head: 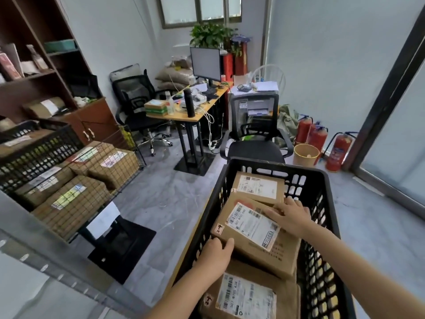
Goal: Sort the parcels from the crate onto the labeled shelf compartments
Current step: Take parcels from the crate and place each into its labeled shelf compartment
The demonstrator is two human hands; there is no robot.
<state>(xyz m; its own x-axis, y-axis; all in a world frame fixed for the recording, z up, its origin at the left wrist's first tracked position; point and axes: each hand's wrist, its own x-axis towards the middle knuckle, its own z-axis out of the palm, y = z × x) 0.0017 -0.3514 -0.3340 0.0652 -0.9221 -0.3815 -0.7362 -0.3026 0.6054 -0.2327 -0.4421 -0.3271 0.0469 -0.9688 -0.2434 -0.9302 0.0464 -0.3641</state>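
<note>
Fingers (226, 244) of the left hand (215, 253) are curling round the near corner of the brown cardboard parcel with a white label (253, 229), which is lying in the black plastic crate (322, 272). The right hand (291, 215) is resting flat, fingers straight, on its far side, likely steadying it for lifting.

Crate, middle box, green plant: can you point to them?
Crate (276, 166), head view, far rim.
Middle box (285, 256), head view, bare cardboard top.
Green plant (211, 34), head view, leaves.
</note>
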